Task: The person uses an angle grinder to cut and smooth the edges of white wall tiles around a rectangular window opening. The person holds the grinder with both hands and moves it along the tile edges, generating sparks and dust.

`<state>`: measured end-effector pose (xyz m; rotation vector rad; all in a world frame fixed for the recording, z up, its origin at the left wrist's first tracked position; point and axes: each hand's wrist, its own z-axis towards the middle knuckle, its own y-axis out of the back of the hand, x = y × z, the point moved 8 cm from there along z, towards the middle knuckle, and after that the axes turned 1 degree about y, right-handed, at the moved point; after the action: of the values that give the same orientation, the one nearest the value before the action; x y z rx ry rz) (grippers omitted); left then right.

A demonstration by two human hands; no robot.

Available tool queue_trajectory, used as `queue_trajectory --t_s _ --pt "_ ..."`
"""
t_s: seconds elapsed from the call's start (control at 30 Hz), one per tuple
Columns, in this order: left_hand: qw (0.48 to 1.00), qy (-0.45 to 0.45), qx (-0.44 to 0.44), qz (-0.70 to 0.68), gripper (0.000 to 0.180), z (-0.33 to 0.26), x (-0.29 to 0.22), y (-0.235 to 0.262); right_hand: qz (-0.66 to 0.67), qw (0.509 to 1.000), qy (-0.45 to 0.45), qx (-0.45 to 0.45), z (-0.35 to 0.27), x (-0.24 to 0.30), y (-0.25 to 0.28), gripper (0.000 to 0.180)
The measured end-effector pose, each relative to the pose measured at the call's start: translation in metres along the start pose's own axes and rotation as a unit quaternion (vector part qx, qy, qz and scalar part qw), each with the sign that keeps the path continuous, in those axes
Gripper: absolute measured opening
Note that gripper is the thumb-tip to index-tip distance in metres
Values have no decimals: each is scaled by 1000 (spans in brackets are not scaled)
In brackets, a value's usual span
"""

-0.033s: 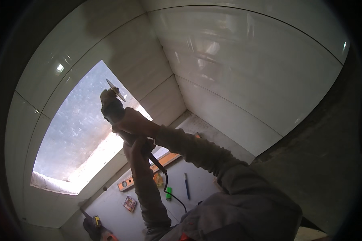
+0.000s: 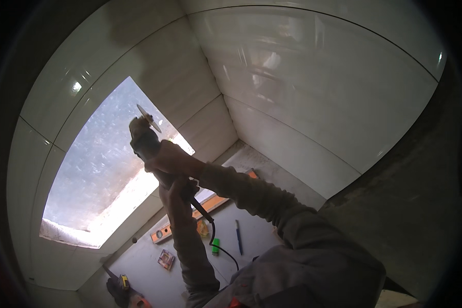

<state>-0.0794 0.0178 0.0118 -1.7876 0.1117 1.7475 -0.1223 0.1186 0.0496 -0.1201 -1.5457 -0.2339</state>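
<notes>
I hold an angle grinder (image 2: pixel 145 141) up in front of the bright window opening (image 2: pixel 95 174) in the tiled wall. Its thin cutting disc (image 2: pixel 149 118) is at the far end, edge nearly toward me, and seems apart from the wall tiles. Around the grinder's body, close behind its head, my right hand (image 2: pixel 173 158) is closed. My left hand (image 2: pixel 177 197) grips the rear part, nearer to me. From that end a black power cord (image 2: pixel 211 233) hangs down past my left forearm. Whether the disc is spinning I cannot tell.
Below lies a pale surface with an orange spirit level (image 2: pixel 210 205), a blue pen-like stick (image 2: pixel 238 237), a small green object (image 2: pixel 215 246) and a small printed box (image 2: pixel 166 259). A yellow tape measure (image 2: pixel 123 281) sits lower left. Glossy tiles (image 2: pixel 303 87) meet in a corner ahead.
The grinder and both my hands have shifted very slightly down and to the right. My grip stays the same.
</notes>
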Motion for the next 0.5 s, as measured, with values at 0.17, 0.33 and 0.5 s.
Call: queue_trajectory --t_s 0.17,0.33,0.5 --pt "999 36 -12 5 41 -27 25 20 -15 999 -25 -28 -18 -37 -12 70" --pt "998 39 -49 -3 42 -49 39 29 5 999 -31 -18 -33 -61 -27 71" --pt "999 51 -14 0 42 -52 46 29 -6 999 -21 -40 -37 -71 -23 65"
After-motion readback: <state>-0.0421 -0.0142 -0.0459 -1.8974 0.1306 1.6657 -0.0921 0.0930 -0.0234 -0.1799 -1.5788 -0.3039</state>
